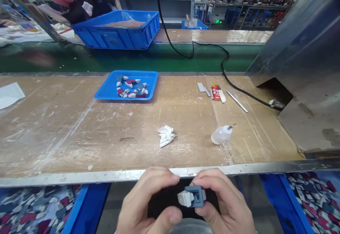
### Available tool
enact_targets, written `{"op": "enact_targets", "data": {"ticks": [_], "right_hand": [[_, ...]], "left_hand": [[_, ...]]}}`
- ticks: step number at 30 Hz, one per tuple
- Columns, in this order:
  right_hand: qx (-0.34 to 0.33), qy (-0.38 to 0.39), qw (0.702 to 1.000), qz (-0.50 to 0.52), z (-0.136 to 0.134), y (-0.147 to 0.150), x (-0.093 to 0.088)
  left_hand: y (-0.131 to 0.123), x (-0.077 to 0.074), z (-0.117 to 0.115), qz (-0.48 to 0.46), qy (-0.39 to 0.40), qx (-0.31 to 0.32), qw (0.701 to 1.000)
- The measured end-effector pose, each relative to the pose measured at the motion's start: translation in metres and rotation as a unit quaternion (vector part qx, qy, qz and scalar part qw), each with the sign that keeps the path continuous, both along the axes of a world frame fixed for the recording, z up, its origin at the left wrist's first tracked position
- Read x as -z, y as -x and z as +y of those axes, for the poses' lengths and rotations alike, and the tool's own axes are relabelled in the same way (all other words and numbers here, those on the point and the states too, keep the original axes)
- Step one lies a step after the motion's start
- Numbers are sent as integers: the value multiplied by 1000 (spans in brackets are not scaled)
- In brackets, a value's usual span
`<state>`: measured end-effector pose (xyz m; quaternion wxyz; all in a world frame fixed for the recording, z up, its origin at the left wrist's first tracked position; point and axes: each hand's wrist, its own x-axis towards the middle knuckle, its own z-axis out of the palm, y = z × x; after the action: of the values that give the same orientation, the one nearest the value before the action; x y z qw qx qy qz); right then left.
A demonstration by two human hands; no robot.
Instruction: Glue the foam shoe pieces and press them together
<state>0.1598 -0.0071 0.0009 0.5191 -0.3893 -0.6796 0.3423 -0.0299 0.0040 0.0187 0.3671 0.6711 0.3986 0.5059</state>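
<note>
In front of the table's near edge, my right hand (223, 198) pinches a small grey-blue part (198, 196) between thumb and fingers. A whitish piece (185, 198) juts from the part's left side, toward my other hand. My left hand (151, 198) is curved beside it, thumb and fingers apart, with a visible gap to the whitish piece. On the table ahead lie a crumpled white cloth or tissue (166, 136) and a translucent bottle with a thin metal tip (221, 135).
A blue tray (103, 91) holds several small parts. Right of it lie a red packet (216, 93), a metal pen-like tool (236, 101) and a black cable (247, 94). Blue bins (77, 212) of parts flank my hands below the table. A person stands behind the large blue crate (114, 39).
</note>
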Motion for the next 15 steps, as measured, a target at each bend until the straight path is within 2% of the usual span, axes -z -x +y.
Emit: {"op": "enact_targets", "data": {"ticks": [2, 4, 11, 15], "right_hand": [[-16, 7, 1000, 5, -4, -2, 1], [-22, -4, 1000, 0, -5, -2, -1], [23, -95, 995, -27, 0, 5, -14], [51, -141, 987, -56, 1, 7, -15]], "left_hand": [[6, -5, 1, 27, -61, 36, 997], [7, -10, 1, 36, -74, 47, 995], [2, -9, -3, -14, -36, 57, 998], [2, -10, -7, -18, -19, 43, 999]]}}
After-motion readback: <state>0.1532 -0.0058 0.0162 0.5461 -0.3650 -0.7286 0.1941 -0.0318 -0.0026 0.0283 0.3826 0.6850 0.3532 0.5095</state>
